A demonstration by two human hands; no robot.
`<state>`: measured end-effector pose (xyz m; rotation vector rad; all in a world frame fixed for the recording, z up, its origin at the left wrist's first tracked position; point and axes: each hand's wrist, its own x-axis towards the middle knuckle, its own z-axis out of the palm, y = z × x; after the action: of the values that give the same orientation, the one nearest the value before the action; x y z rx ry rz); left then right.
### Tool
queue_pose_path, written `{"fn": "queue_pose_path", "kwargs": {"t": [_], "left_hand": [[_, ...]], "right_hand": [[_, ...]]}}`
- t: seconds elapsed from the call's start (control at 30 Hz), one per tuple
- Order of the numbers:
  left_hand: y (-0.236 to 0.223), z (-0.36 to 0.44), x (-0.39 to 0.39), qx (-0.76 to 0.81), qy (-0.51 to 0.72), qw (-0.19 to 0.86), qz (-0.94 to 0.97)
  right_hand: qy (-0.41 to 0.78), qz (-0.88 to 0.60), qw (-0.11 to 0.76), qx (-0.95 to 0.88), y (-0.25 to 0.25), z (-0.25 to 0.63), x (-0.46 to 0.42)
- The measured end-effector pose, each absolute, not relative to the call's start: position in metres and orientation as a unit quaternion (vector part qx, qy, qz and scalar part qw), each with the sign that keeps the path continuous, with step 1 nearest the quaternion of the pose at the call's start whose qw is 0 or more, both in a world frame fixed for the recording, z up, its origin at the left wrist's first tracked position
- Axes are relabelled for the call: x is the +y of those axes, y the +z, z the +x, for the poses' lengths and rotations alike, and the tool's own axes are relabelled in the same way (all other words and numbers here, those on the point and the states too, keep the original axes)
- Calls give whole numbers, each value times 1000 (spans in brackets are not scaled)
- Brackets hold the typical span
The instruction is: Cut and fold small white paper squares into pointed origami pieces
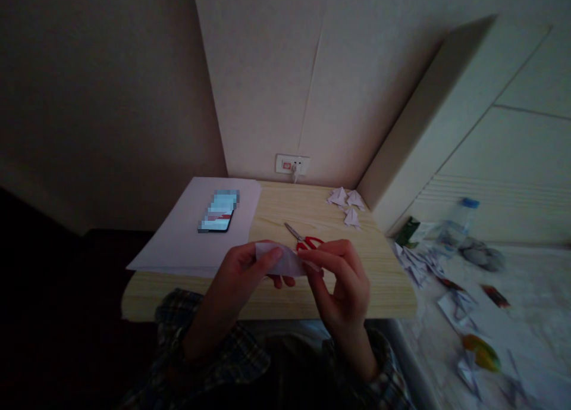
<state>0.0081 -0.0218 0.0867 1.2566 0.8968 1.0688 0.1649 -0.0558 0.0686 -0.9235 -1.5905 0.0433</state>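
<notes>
Left hand (245, 274): grip was clamped on white paper (289, 262), left end | right hand (345, 279): grip pinched its right end | paper was above tabletop (276, 210), near red-handled scissors (300, 239) | phone (219, 213) lay on large sheets (178, 246), screen pixelated beyond reading | three paper foldings (352, 218) lay far right

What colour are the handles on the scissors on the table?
The scissor handles are red. They show best in the head view, the only one here.

Scissors (301, 240) behind paper piece (291, 263), phone (218, 212) leftward
</notes>
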Motion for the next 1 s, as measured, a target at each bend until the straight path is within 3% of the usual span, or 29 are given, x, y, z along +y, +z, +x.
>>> {"fn": "queue_pose_path", "kwargs": {"t": [1.0], "left_hand": [[96,3,-32,416,480,564,528]], "right_hand": [[13,-368,593,-717,75,169,-64]]}}
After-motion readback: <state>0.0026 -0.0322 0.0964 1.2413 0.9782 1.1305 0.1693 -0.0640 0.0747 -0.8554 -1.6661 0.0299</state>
